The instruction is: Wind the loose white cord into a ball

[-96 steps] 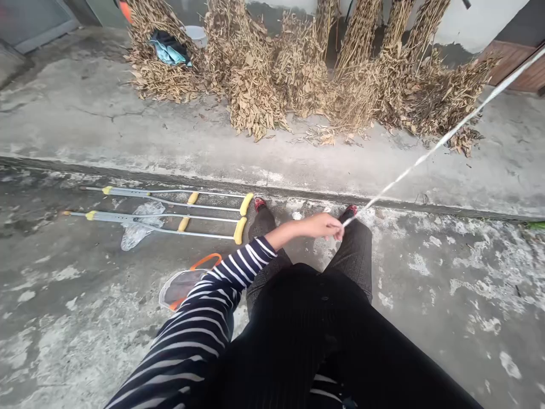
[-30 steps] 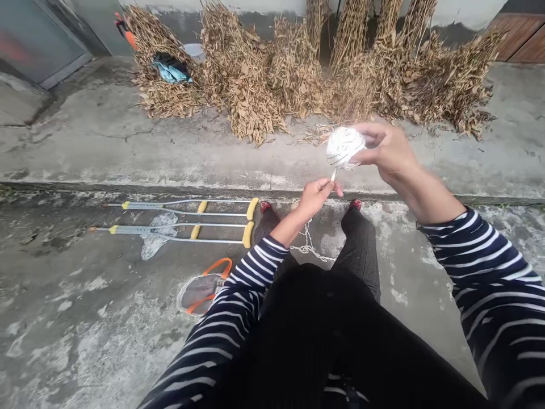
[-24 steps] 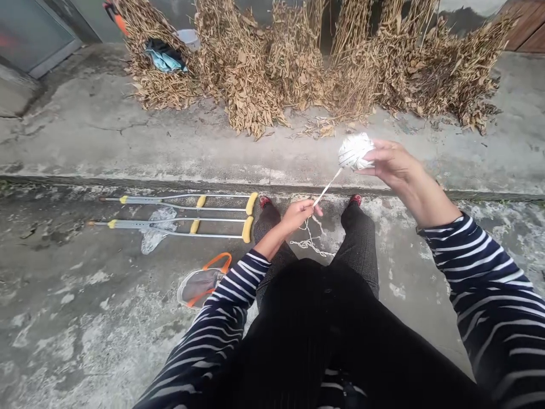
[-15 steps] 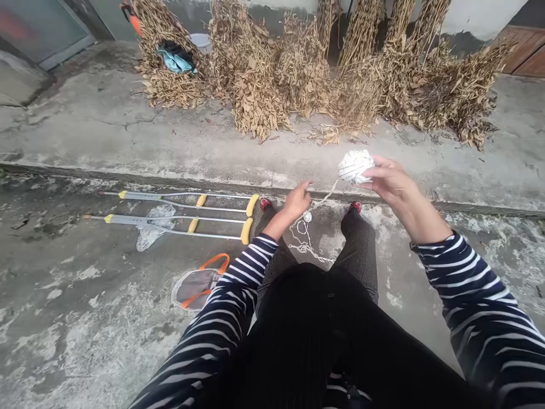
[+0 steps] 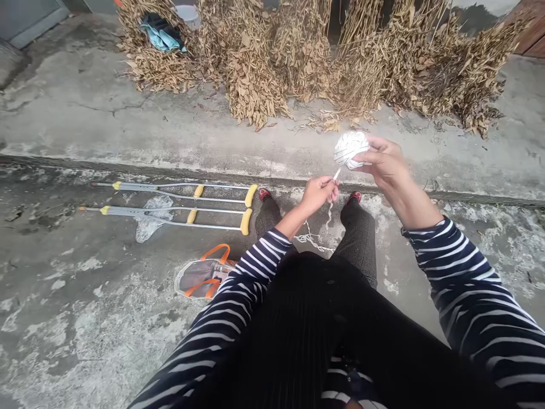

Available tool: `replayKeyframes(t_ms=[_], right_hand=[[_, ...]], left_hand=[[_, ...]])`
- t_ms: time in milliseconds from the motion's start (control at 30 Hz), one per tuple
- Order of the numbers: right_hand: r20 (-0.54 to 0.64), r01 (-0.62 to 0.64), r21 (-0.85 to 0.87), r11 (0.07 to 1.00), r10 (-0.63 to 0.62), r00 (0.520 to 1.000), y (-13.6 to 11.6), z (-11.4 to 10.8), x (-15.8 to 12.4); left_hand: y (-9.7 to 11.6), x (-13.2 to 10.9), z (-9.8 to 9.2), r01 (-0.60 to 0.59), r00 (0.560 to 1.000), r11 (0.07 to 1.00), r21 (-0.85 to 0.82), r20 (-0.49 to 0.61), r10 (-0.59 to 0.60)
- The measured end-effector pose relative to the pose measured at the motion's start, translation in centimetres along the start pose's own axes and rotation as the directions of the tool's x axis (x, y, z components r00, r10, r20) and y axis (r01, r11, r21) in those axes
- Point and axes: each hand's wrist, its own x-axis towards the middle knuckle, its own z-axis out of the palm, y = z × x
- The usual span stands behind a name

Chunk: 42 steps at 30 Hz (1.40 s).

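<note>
My right hand (image 5: 385,162) is closed around a white ball of string (image 5: 349,149), held up in front of me. A short length of string runs from the ball down to my left hand (image 5: 318,191), whose fingers pinch it just below the ball. Loose white string (image 5: 313,240) lies in a tangle on the concrete between my legs. Both my sleeves are dark with white stripes.
A pair of metal crutches (image 5: 179,204) with yellow pads lies on the concrete at my left, over a clear plastic bag. An orange-handled mesh bag (image 5: 200,277) rests by my left leg. Bundles of dry brown stalks (image 5: 298,57) lean along the raised step ahead.
The string was taut to the upper right 3.2 s ago; the ball is now in my right hand. In the last half second my left hand closed on the string and rose nearer the ball.
</note>
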Motion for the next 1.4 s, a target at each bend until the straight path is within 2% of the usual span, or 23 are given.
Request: replayKeyframes(t_ms=[133, 300, 400, 500, 633, 767, 833, 1000, 1167, 1300, 1400], right_hand=[[-0.039, -0.005, 0.053, 0.999, 0.007, 0.999, 0.1, 0.2, 0.1], [-0.009, -0.008, 0.063, 0.998, 0.009, 1.0, -0.2, 0.9, -0.5], [-0.025, 0.015, 0.025, 1.0, -0.015, 1.0, 0.1, 0.9, -0.3], [-0.053, 0.128, -0.068, 0.989, -0.132, 0.99, 1.2, 0.4, 0.6], [-0.072, 0.293, -0.258, 0.921, -0.321, 0.944, 3.4, -0.8, 2.1], [-0.058, 0.348, -0.487, 0.801, -0.427, 0.902, 6.3, -1.3, 2.4], [-0.02, 0.358, -0.544, 0.759, -0.438, 0.899, 7.8, -1.2, 2.0], [0.085, 0.367, -0.573, 0.733, -0.392, 0.916, 10.5, -0.1, 0.0], [0.145, 0.333, -0.506, 0.796, -0.302, 0.942, 11.9, 0.8, -1.7], [0.245, 0.303, -0.421, 0.855, -0.214, 0.946, 12.0, 0.7, -2.8], [0.325, 0.316, -0.353, 0.881, -0.201, 0.924, 11.6, 0.2, -3.4]], left_hand=[[-0.6, -0.8, -0.9, 0.079, 0.995, 0.995, 0.065, 0.051, -0.082], [-1.4, -0.4, -1.7, 0.119, 0.993, 0.991, 0.061, 0.013, -0.12], [-1.7, -0.6, -1.9, 0.12, 0.99, 0.992, 0.049, 0.072, -0.123], [-1.5, -1.7, -2.3, 0.112, 0.974, 0.994, 0.01, 0.197, -0.112], [-0.3, -4.3, -3.4, 0.172, 0.934, 0.984, -0.04, 0.325, -0.15], [1.8, -6.6, -4.1, 0.233, 0.872, 0.972, -0.022, 0.448, -0.199], [2.9, -7.2, -4.3, 0.229, 0.858, 0.973, -0.014, 0.475, -0.195], [5.0, -6.8, -5.1, 0.163, 0.879, 0.985, -0.057, 0.461, -0.119], [6.3, -4.8, -5.5, 0.098, 0.943, 0.985, -0.144, 0.33, -0.046], [6.9, -2.9, -5.4, 0.105, 0.973, 0.985, -0.134, 0.217, -0.074], [6.9, -1.2, -5.7, 0.139, 0.973, 0.988, -0.075, 0.194, -0.122]])
